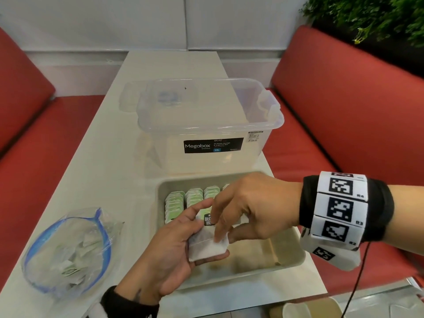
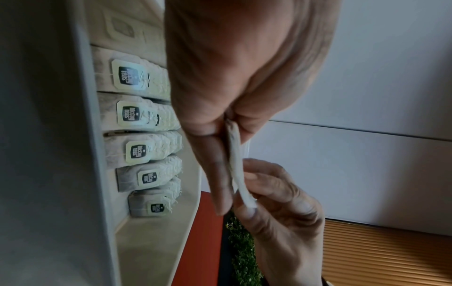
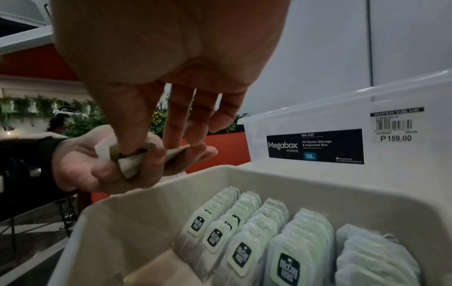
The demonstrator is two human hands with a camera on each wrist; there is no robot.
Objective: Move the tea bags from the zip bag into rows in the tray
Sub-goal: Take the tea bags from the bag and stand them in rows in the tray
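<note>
My left hand (image 1: 197,230) grips a small stack of white tea bags (image 1: 206,249) above the near left part of the beige tray (image 1: 293,260). My right hand (image 1: 223,236) reaches in from the right and pinches the top tea bag of that stack between thumb and fingers. From the left wrist view the held tea bags (image 2: 236,164) show edge-on between both hands. Several rows of tea bags (image 3: 257,241) with black-and-green tags stand along the tray's far side. The clear zip bag (image 1: 68,249) with a blue zip lies open on the table to the left, with more tea bags inside.
A clear Megabox storage box (image 1: 206,125) stands right behind the tray, with its lid (image 1: 130,97) behind it. Red benches (image 1: 344,111) flank the white table (image 1: 103,157). A paper cup (image 1: 296,309) sits beyond the table's near right edge.
</note>
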